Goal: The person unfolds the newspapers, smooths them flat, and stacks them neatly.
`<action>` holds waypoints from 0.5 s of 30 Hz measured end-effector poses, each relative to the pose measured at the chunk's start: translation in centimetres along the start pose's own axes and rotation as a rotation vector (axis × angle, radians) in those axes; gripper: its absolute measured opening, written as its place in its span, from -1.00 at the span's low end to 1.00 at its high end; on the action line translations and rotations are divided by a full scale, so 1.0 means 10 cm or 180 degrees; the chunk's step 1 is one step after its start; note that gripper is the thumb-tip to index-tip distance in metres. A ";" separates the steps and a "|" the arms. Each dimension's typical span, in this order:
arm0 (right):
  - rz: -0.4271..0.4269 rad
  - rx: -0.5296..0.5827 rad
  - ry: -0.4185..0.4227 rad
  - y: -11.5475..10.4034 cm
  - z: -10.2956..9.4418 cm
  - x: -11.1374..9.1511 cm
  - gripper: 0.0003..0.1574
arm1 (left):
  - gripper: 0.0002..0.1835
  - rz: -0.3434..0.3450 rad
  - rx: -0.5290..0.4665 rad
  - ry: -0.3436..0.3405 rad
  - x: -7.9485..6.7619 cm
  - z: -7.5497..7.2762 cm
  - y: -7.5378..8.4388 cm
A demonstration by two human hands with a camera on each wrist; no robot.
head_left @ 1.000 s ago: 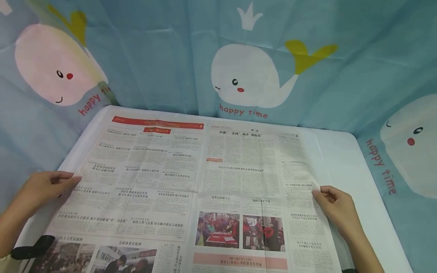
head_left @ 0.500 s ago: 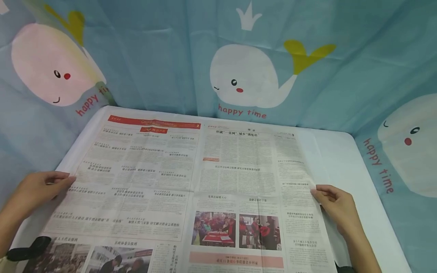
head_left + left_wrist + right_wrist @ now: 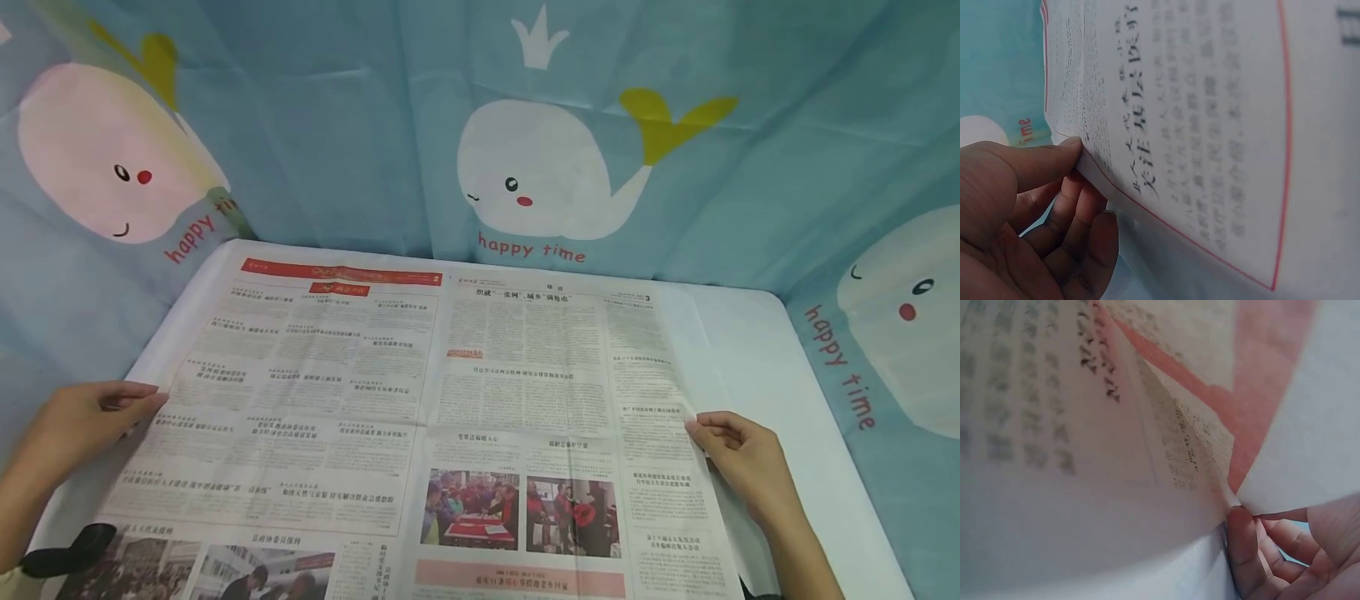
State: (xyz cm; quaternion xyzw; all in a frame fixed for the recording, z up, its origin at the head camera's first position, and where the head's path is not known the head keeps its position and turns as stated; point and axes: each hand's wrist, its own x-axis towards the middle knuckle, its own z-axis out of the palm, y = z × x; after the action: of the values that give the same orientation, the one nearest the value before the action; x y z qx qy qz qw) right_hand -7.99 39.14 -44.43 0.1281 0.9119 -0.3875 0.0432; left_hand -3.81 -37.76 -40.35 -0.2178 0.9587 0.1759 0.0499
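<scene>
An unfolded newspaper (image 3: 427, 400) spreads wide across the head view, with pages numbered 2 and 3 side by side and creases running through it. On its left edge, my left hand (image 3: 93, 421) pinches the paper between thumb and fingers. My right hand (image 3: 742, 458) grips the opposite edge the same way, at about the same height. Close up in the left wrist view, the thumb of the left hand (image 3: 1035, 194) presses on the printed face while the other fingers curl behind. In the right wrist view, the right hand (image 3: 1279, 550) pinches the margin, and a red-banded sheet shows behind.
Beneath the newspaper lies a white-covered table (image 3: 750, 350), its surface showing along the right side. A blue curtain (image 3: 337, 125) with whale prints hangs behind and on both sides. A black wrist strap (image 3: 71, 550) shows at the lower left.
Both hands keep their hold on the newspaper's edges. The paper and hands shift slightly left, then a little down in view, with the backdrop shifting too.
</scene>
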 end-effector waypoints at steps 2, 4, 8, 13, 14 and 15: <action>-0.0019 -0.0022 0.0024 0.00 0.00 -0.01 -0.44 | -0.34 -0.0017 0.0019 0.0021 0.00 0.00 0.02; -0.0046 -0.0041 0.0042 0.00 0.00 -0.01 -0.46 | -0.34 -0.0008 0.0037 0.0038 0.00 0.01 0.02; -0.0077 -0.0124 0.0081 -0.01 0.00 0.00 -0.49 | -0.35 0.0022 0.0081 0.0084 -0.01 0.02 0.01; -0.0137 -0.0241 0.0157 -0.01 0.00 0.01 -0.50 | -0.36 -0.0011 0.0089 0.0108 0.00 0.05 -0.02; -0.0160 -0.0269 0.0187 -0.01 0.00 0.01 -0.51 | -0.36 -0.0042 0.0079 0.0083 0.00 0.06 -0.02; -0.0194 -0.0299 0.0220 -0.01 0.00 0.01 -0.53 | -0.37 -0.0069 0.0078 0.0063 0.00 0.06 -0.02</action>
State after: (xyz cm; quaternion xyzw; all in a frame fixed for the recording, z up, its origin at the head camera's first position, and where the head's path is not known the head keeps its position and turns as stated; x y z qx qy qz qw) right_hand -8.08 39.08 -44.36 0.1113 0.9335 -0.3407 0.0058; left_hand -3.71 -37.71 -41.00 -0.2293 0.9588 0.1614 0.0449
